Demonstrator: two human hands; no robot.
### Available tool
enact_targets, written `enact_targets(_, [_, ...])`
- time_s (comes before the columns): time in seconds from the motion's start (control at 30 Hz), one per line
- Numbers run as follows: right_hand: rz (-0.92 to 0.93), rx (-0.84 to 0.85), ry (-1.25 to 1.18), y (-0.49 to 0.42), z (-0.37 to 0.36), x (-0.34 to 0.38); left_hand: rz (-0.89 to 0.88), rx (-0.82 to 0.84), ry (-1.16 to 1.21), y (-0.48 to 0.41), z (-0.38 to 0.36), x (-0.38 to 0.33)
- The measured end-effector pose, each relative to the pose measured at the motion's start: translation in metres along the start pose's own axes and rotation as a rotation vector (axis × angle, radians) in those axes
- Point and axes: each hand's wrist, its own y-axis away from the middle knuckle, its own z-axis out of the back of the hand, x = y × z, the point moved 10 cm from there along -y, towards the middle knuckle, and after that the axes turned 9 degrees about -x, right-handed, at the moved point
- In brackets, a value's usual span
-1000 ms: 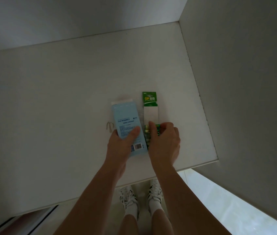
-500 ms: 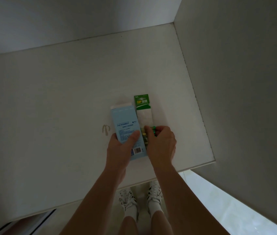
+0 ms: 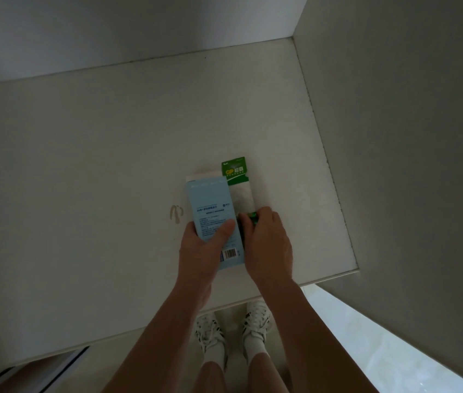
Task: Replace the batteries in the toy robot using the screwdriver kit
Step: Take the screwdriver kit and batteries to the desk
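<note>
A light blue box (image 3: 212,211) with printed text and a barcode lies on the white tabletop (image 3: 111,165). My left hand (image 3: 203,248) holds its near end, thumb on top. Right beside it lies a green and white battery blister pack (image 3: 237,182). My right hand (image 3: 267,245) grips the near end of that pack, fingers curled over the green batteries (image 3: 251,217). No toy robot is in view.
A small pale mark or clip (image 3: 176,213) lies on the table left of the blue box. A wall (image 3: 408,137) closes the right side and another the back. The table's front edge (image 3: 253,297) is just below my hands, with my shoes beneath it.
The box and the pack sit slightly further left in the view. My hands keep their holds; the right fingers have closed a little more over the batteries.
</note>
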Motion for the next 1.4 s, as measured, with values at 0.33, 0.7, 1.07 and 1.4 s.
enact_targets(0.33, [0.011,0.02,-0.299,-0.005,-0.001,-0.006,0.041,0.073,0.105,0.008,-0.004,-0.002])
enact_targets(0.7, [-0.029,0.125,-0.641,-0.007,0.008,0.0,-0.017,0.196,0.163,0.02,-0.011,-0.023])
enact_targets(1.07, [-0.07,0.114,-0.728,0.028,0.102,0.036,-0.107,0.219,0.178,0.108,-0.003,-0.092])
enact_targets(1.4, [-0.035,0.071,-0.785,0.11,0.235,0.085,-0.188,0.133,0.186,0.246,0.041,-0.162])
